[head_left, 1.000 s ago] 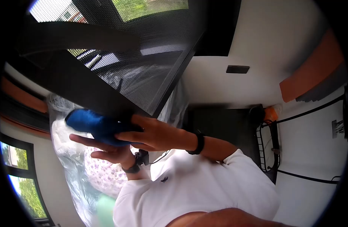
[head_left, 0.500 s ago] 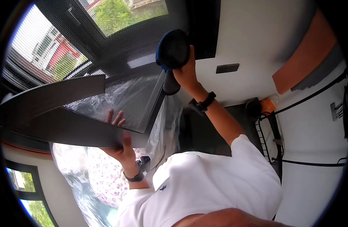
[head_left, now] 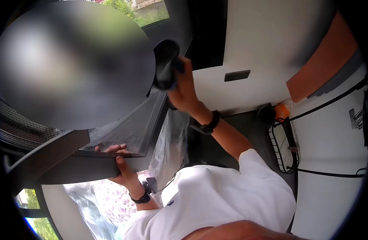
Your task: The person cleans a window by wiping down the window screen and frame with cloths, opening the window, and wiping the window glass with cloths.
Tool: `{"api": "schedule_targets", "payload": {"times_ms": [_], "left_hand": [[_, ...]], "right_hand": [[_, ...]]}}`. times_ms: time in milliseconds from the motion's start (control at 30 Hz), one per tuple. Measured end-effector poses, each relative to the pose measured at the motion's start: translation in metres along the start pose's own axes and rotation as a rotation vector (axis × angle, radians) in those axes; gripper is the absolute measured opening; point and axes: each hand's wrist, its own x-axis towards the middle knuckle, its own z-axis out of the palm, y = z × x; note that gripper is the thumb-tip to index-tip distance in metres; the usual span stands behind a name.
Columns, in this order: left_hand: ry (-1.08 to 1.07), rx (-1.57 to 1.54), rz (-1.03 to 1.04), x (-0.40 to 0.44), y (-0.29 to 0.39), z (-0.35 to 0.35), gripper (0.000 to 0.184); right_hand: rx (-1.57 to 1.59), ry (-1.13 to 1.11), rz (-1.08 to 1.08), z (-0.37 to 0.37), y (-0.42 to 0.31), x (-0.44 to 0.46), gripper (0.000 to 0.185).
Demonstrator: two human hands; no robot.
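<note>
My right hand (head_left: 185,90) is wrapped round a dark handheld object (head_left: 167,64) with a rounded black end, held up at the edge of a dark mesh screen (head_left: 124,138). Its exact kind is unclear. Lower left, my left hand (head_left: 124,170) grips the screen's broad dark frame (head_left: 68,170), thumb in front and fingertips seen through the mesh. A large blurred oval hides most of the screen's upper left part.
Clear plastic sheeting (head_left: 168,140) and flowered fabric (head_left: 112,198) lie below the screen. On the right are a black wire rack (head_left: 277,150), an orange item (head_left: 283,110), a wall plate (head_left: 237,76) and black cables. A window (head_left: 30,199) shows at lower left.
My right hand has left my left hand's side and moved up and right with the object, lately shifting slightly left. My left hand has taken hold of the frame, whose lower edge now sits lower.
</note>
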Motion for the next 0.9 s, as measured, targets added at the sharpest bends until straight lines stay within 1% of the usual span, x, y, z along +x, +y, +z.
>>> {"api": "schedule_targets", "payload": {"times_ms": [33, 100, 133, 167, 200, 233, 267, 333, 367, 433, 467, 500, 567, 600, 633, 667, 733, 767, 800, 833, 867, 900], "left_hand": [[0.036, -0.035, -0.041, -0.003, 0.000, 0.001, 0.067], [0.037, -0.089, -0.073, -0.005, -0.001, 0.000, 0.067], [0.042, -0.147, -0.097, -0.006, 0.000, -0.003, 0.067], [0.041, -0.137, -0.106, -0.008, -0.001, -0.004, 0.067], [0.048, -0.139, -0.106, -0.008, -0.001, -0.005, 0.067], [0.055, -0.140, -0.106, -0.008, -0.001, -0.006, 0.067], [0.064, -0.128, -0.112, -0.007, 0.000, -0.004, 0.067], [0.132, -0.081, -0.102, -0.005, 0.005, 0.003, 0.064], [0.141, -0.073, -0.103, -0.006, 0.001, 0.000, 0.064], [0.066, 0.108, 0.087, -0.004, -0.016, -0.018, 0.062], [0.134, 0.226, 0.144, -0.005, -0.032, -0.030, 0.060], [0.149, 0.221, 0.152, 0.002, -0.031, -0.028, 0.060], [0.196, 0.180, 0.027, 0.020, -0.027, -0.018, 0.058], [0.209, 0.261, 0.010, 0.029, -0.032, -0.026, 0.057], [0.202, 0.246, 0.022, 0.040, -0.041, -0.034, 0.058], [0.223, 0.230, 0.003, 0.049, -0.049, -0.036, 0.060], [0.218, 0.226, -0.024, 0.069, -0.067, -0.050, 0.062], [0.199, 0.234, -0.034, 0.078, -0.076, -0.057, 0.063], [0.198, 0.207, -0.030, 0.086, -0.085, -0.060, 0.059], [0.207, 0.203, -0.029, 0.092, -0.090, -0.062, 0.059], [0.199, 0.213, -0.025, 0.098, -0.097, -0.066, 0.057], [0.192, 0.222, -0.022, 0.104, -0.104, -0.069, 0.055]], "right_hand": [[0.033, -0.012, -0.081, 0.003, -0.009, -0.011, 0.040], [-0.077, -0.079, -0.186, -0.002, -0.020, -0.001, 0.045], [-0.116, -0.052, -0.180, 0.000, -0.008, 0.006, 0.048], [-0.151, -0.026, -0.173, 0.004, 0.015, 0.021, 0.051], [-0.149, 0.051, -0.134, 0.009, 0.037, 0.032, 0.052], [-0.184, 0.108, -0.075, 0.007, 0.057, 0.047, 0.048], [-0.162, 0.187, -0.065, 0.010, 0.088, 0.060, 0.042], [-0.404, 0.244, 0.014, 0.010, 0.154, 0.067, 0.030], [-0.395, 0.236, 0.015, 0.004, 0.163, 0.057, 0.030], [-0.324, 0.090, 0.308, -0.004, 0.171, 0.046, 0.028], [-0.320, 0.142, 0.242, 0.000, 0.162, 0.037, 0.027], [-0.318, 0.196, 0.170, 0.003, 0.139, 0.022, 0.027], [-0.108, 0.013, 0.293, 0.008, 0.066, -0.009, 0.029], [-0.095, -0.037, 0.181, 0.015, 0.031, -0.022, 0.034], [-0.078, -0.084, 0.077, 0.023, 0.008, -0.028, 0.040], [-0.075, -0.089, 0.081, 0.028, 0.003, -0.025, 0.040], [-0.109, -0.272, -0.043, 0.036, -0.005, -0.023, 0.039], [-0.181, -0.243, -0.065, 0.037, 0.008, -0.015, 0.040], [-0.253, -0.215, -0.093, 0.037, 0.032, 0.000, 0.042], [-0.342, -0.119, -0.037, 0.037, 0.056, 0.011, 0.044], [-0.345, -0.013, 0.014, 0.042, 0.095, 0.020, 0.046], [-0.268, 0.125, 0.080, 0.040, 0.119, 0.033, 0.033]]}}
